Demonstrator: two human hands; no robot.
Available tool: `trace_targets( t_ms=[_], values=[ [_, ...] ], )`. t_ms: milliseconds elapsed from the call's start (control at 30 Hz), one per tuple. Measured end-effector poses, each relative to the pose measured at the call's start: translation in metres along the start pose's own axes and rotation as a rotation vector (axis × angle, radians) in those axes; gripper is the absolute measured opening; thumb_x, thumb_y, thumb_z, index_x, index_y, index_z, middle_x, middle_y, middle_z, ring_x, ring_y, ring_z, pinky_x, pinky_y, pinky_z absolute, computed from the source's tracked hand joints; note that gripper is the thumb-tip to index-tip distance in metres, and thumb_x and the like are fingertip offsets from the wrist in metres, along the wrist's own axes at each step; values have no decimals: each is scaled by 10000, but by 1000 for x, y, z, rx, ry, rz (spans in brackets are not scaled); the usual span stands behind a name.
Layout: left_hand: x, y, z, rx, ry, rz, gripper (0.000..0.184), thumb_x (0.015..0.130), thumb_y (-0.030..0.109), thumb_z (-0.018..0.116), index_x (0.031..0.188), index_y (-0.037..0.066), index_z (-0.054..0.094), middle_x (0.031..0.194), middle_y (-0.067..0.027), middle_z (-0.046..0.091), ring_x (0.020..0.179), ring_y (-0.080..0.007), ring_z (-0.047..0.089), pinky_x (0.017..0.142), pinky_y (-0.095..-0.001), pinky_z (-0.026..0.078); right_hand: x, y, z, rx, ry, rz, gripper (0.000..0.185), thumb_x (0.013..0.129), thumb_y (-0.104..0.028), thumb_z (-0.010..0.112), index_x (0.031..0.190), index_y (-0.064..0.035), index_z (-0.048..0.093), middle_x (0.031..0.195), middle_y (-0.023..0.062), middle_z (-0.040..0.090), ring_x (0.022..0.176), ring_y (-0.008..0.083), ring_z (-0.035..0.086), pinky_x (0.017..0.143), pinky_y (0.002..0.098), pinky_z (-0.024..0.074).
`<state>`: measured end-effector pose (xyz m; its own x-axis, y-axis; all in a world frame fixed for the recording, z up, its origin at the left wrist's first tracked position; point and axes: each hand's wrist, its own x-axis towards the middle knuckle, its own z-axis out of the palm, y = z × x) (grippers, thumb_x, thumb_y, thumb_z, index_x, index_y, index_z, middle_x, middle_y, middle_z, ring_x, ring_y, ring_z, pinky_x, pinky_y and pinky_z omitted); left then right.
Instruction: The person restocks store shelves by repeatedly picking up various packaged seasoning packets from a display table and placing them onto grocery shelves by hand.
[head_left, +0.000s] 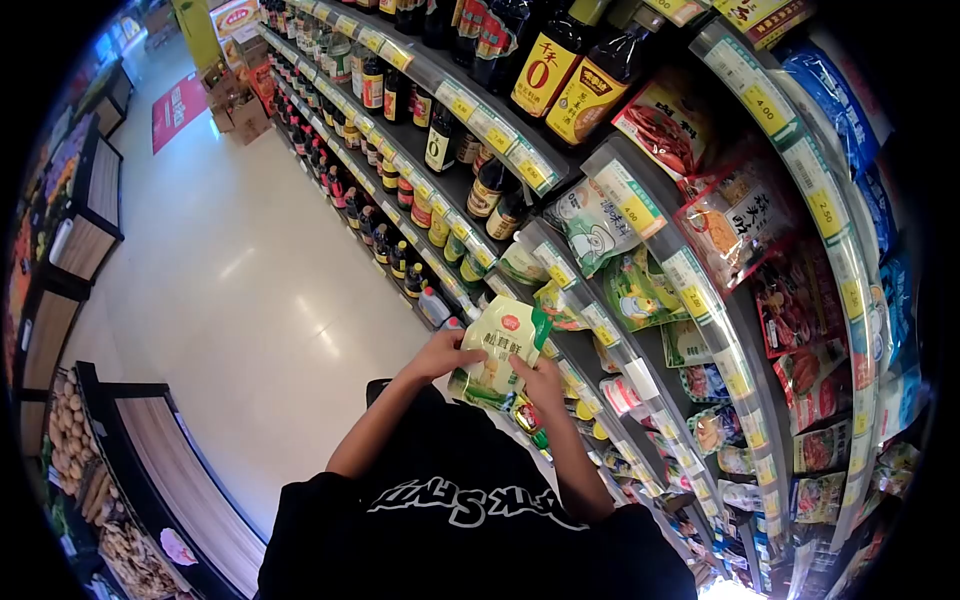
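Head view: where's the pale-green plastic pouch?
Between left hand and right hand, fingers pinching its sides; probably light, soft, slippery, best held by its edges
Beyond the fingertips?
A dark-grey, label-edged shelf

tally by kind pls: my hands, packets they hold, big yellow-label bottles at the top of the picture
Left hand and right hand: 2
Held packet: 1
Big yellow-label bottles: 2
Total: 5
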<state>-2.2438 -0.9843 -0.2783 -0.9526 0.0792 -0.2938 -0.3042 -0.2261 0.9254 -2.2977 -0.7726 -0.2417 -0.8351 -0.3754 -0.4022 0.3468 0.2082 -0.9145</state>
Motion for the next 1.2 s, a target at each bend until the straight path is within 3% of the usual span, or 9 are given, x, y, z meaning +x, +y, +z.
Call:
trace_targets(
  t_ms=[367,400,500,533,700,833,867,1033,1200],
  values=[
    [60,-15,-36,145,93,165,309,762,105,732,1015,-39,631,836,-59,663,757,-119,595,694,-294,490,85,-6,-5,94,-5,63,209,897,-156,649,1047,-13,620,944,45,646,751,116,593,642,265,467],
    [74,-31,-45,269,151,203,296,741,130,735,977,-13,627,815,-118,665,739,-201,636,689,-340,491,94,-4,-5,57,12,51,188,894,-147,647,1030,-19,621,925,38,638,726,110,576,626,261,457],
    [69,8,-37,679,284,264,303,771,116,718,1022,-19,615,874,-155,679,764,-240,661,707,-339,503,120,7,-10,63,57,-25,148,883,-151,652,943,-24,605,834,22,600,662,95,504,594,263,418],
    [73,15,-32,635,314,239,235,748,161,715,900,28,596,883,-216,642,852,-409,608,718,-453,478,125,5,-8,-9,119,-85,159,881,-159,655,933,-19,600,821,26,598,654,97,500,590,267,413],
    [93,23,-17,789,402,320,186,787,127,687,879,17,568,865,-199,647,845,-404,613,708,-476,467,132,-12,-8,-356,333,-167,224,890,-200,653,907,10,578,757,52,582,598,105,479,560,293,399],
    [115,29,-10,771,405,334,188,798,116,693,886,-2,575,869,-235,634,850,-400,617,694,-457,473,171,21,-17,-49,400,-180,298,883,-273,641,884,21,594,700,55,554,654,171,532,619,340,423],
    [125,27,-11,746,415,375,184,798,107,690,894,-4,578,865,-238,632,847,-404,613,695,-459,472,157,-4,-13,62,315,-50,272,923,-217,615,1033,22,544,838,65,605,670,125,546,580,296,457],
    [162,30,-4,818,459,471,165,809,92,662,918,4,576,862,-219,631,831,-422,601,706,-483,466,160,-11,-5,189,354,-55,321,920,-186,610,1163,13,543,981,58,620,756,137,603,625,278,508],
    [195,19,-3,758,318,562,165,813,68,628,958,9,576,868,-229,627,851,-435,589,716,-501,472,156,-14,-10,177,328,-12,421,911,-162,606,1285,-7,491,1074,61,620,805,149,622,635,296,529]
  ],
)
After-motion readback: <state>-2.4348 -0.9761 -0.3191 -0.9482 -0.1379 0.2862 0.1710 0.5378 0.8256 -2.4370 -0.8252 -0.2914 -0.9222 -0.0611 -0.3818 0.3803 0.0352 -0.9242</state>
